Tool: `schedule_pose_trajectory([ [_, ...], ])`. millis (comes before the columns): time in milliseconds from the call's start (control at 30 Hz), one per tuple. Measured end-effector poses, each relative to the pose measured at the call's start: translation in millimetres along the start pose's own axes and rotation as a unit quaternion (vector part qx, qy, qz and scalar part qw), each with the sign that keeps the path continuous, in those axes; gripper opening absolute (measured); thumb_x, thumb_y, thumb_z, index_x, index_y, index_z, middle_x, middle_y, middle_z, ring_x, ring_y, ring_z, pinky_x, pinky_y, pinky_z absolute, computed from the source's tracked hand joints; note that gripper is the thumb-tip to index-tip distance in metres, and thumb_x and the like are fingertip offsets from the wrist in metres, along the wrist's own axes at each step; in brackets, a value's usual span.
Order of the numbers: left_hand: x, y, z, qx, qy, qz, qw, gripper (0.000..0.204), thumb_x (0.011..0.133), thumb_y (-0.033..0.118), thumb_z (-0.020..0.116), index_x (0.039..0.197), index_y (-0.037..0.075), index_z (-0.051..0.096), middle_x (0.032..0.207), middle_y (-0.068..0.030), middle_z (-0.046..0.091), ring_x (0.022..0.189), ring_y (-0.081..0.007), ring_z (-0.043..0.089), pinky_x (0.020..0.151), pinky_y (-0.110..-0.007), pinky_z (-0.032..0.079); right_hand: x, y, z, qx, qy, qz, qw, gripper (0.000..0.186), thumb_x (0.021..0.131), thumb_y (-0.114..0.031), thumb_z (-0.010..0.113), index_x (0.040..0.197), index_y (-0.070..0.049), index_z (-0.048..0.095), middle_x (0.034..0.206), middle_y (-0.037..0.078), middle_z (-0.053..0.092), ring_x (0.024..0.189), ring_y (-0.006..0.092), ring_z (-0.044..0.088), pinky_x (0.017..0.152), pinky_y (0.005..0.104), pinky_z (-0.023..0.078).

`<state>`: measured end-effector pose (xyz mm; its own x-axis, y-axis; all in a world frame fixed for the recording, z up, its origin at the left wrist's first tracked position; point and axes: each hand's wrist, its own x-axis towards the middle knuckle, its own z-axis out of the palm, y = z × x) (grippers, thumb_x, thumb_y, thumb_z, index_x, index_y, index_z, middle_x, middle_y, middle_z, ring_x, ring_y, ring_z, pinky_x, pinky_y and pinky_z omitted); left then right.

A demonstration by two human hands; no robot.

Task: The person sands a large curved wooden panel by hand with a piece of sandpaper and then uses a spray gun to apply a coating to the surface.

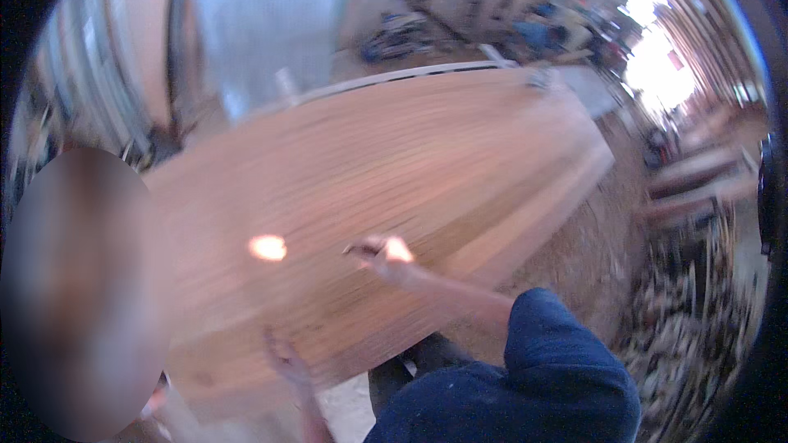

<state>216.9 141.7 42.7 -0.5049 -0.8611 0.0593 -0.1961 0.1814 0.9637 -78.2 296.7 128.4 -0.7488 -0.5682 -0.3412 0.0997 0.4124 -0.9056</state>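
A large reddish-brown wooden panel [328, 188] spans the middle of the view, its grain running lengthwise. Over its near half is my right hand [387, 254], with the fingers curled together around what may be a small dark piece; blur hides what it is. Sunlight falls on the back of this hand. My left hand [287, 361] is at the panel's near edge, lower and further left, its fingers stretched out and apart. I see nothing in it. Whether it touches the wood I cannot tell.
Beyond the panel's far edge runs a pale rail [402, 75]. Tall boards and a bluish sheet [263, 24] lean at the back left. Stacked timber [698, 180] and scattered wood scraps [681, 303] lie at the right. A blurred oval covers the far left.
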Motion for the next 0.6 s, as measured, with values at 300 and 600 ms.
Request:
schedule_pose_trajectory([
  [300,-42.9,158.3,126.3,-0.243,-0.363,-0.119,0.891,0.042,0.098,0.010,0.061,0.138,-0.001,0.053,0.120,-0.0088,0.066,0.111,-0.0168,0.060,0.098,-0.029,0.046,-166.6,17.6,-7.0,0.142,0.119,-0.005,0.983,0.026,0.098,-0.011,0.064,0.117,0.001,0.051,0.105,0.010,0.067,0.100,0.0151,0.064,0.089,0.0302,0.054],
  [600,-138.8,199.6,65.3,-0.216,-0.284,-0.085,0.930,0.021,0.098,0.015,0.063,0.112,0.001,0.066,0.105,-0.0066,0.067,0.095,-0.0133,0.061,0.081,-0.030,0.050,-313.3,14.4,34.3,0.009,0.242,-0.110,0.964,0.021,0.097,-0.008,0.062,0.116,-0.001,0.055,0.110,0.011,0.064,0.106,0.0208,0.064,0.092,0.0347,0.053],
])
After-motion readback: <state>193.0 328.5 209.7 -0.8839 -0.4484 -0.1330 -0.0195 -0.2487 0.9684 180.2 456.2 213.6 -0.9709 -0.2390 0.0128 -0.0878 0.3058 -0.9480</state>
